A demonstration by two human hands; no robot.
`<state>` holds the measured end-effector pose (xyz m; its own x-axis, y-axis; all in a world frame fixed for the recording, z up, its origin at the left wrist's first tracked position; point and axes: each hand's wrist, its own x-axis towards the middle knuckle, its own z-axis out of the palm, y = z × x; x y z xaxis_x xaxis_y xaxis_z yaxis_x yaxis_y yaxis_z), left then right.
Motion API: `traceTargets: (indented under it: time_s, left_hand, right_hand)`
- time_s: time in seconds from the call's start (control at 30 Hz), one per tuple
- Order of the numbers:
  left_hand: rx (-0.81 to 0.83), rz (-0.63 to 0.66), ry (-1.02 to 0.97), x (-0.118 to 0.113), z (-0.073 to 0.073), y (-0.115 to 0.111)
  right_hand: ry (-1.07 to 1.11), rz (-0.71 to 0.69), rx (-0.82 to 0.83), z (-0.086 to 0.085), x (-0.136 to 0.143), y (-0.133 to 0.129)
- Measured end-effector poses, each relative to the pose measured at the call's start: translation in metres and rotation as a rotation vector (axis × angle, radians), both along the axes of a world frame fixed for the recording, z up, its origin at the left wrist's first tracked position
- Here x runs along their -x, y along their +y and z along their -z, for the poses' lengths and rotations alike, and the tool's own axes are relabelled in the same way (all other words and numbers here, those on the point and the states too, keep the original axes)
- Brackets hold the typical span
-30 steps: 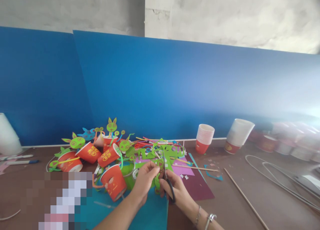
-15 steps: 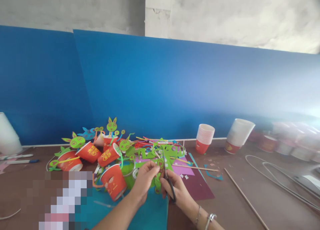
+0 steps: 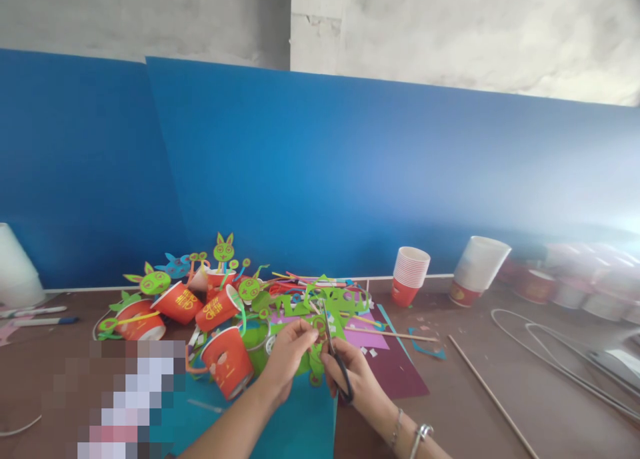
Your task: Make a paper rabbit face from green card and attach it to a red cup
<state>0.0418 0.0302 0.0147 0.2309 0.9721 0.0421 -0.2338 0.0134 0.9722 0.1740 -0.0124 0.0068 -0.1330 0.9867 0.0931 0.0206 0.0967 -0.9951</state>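
Note:
In my right hand [image 3: 353,369] is a pair of black-handled scissors [image 3: 340,366], blades pointing up and away from me. My left hand [image 3: 293,349] pinches a small green paper piece [image 3: 320,326] with a drawn mark, just left of the blades. Whether the blades touch this piece is hard to make out. Below and behind the hands lie green paper scraps [image 3: 345,299]. A red paper cup [image 3: 227,362] with a curved orange strip lies tipped beside my left forearm, and several more decorated cups [image 3: 183,304] with green animal faces [image 3: 155,282] crowd behind it.
Teal sheets [image 3: 300,419] and a maroon sheet [image 3: 400,379] cover part of the brown table [image 3: 470,406]. A stack of cups [image 3: 411,276] and a taller stack [image 3: 477,272] stand at the back right. A wooden stick [image 3: 490,396], cables [image 3: 550,352] and markers [image 3: 45,322] lie around.
Both hands stay in nearly the same place. The scissor blades and the small green piece have shifted very slightly; the cups and sheets lie as before.

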Motion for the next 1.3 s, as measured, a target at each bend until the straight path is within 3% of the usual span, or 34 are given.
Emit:
traceTargets:
  time_s: [0.47,0.73,1.3]
  left_hand:
    - [-0.027,-0.035,0.019,-0.003,-0.007,-0.008]
    - [-0.002,0.02,0.058,0.002,-0.013,-0.006]
    - [-0.015,0.019,0.075,0.003,-0.008,0.001]
  right_hand:
    - [-0.014,-0.007,0.039,-0.006,0.002,-0.003]
    - [0.0,-0.039,0.039,-0.01,0.0,-0.005]
    - [-0.014,-0.035,0.062,-0.003,-0.002,-0.001]
